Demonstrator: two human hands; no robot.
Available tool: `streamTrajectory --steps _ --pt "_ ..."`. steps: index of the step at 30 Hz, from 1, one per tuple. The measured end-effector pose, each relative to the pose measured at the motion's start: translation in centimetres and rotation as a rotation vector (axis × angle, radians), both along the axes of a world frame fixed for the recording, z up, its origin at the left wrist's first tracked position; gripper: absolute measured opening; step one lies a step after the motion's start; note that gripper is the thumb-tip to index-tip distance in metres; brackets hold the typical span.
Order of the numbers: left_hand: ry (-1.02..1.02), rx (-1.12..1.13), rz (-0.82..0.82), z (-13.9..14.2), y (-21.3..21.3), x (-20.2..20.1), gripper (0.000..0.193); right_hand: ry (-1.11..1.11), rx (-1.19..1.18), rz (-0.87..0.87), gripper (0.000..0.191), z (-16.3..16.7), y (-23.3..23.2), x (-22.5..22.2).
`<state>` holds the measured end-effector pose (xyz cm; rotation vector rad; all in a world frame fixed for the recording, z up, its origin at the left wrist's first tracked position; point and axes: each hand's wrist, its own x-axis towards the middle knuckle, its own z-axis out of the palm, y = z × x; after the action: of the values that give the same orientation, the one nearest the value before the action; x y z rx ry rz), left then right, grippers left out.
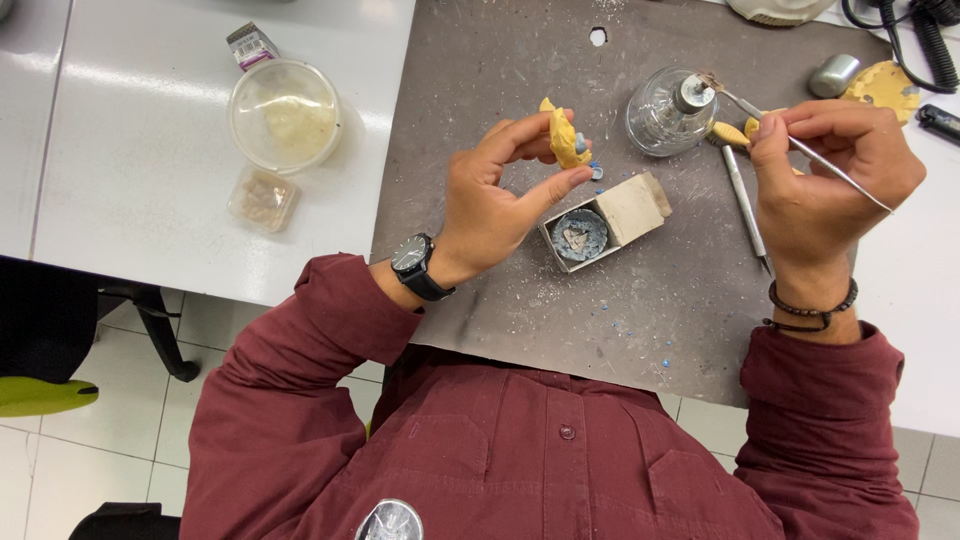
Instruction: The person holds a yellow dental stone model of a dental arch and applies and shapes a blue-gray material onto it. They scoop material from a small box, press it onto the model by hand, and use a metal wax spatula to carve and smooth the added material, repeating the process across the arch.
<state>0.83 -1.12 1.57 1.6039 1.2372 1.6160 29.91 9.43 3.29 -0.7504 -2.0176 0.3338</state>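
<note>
Left hand (490, 195) pinches yellow cast (563, 136) (right hand (825, 165) grips metal tool (800, 145)).

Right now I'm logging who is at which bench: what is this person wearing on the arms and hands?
Both arms are in long dark red shirt sleeves, pushed back from the wrists. The left wrist has a black watch with a dark round face. The right wrist has dark bracelets, one beaded. Both hands are bare, without gloves.

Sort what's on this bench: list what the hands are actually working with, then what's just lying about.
In use: yellow cast in the left hand; thin metal tool in the right hand, tip at the glass burner; open box of blue wax.

Lying about: round plastic tub, small square container, spare instrument.
</note>
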Motion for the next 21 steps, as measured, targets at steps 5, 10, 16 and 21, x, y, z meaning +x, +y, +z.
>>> streamTrajectory --steps 5,10,16,21 --pt "-0.071 -0.006 -0.073 -0.05 -0.06 0.05 0.055 -0.006 0.018 0.022 0.015 0.14 -0.04 0.00" --pt "-0.072 -0.024 -0.101 -0.12 -0.20 0.04 0.056 -0.037 0.051 0.013 0.014 0.34 -0.10 0.02" --pt "-0.001 -0.012 -0.077 -0.22 -0.25 -0.15 0.057 -0.047 0.066 0.011 0.012 0.40 -0.13 0.14" --pt "0.000 0.005 -0.075 -0.37 -0.25 -0.09 0.057 -0.034 0.058 -0.001 0.012 0.32 -0.16 0.12"
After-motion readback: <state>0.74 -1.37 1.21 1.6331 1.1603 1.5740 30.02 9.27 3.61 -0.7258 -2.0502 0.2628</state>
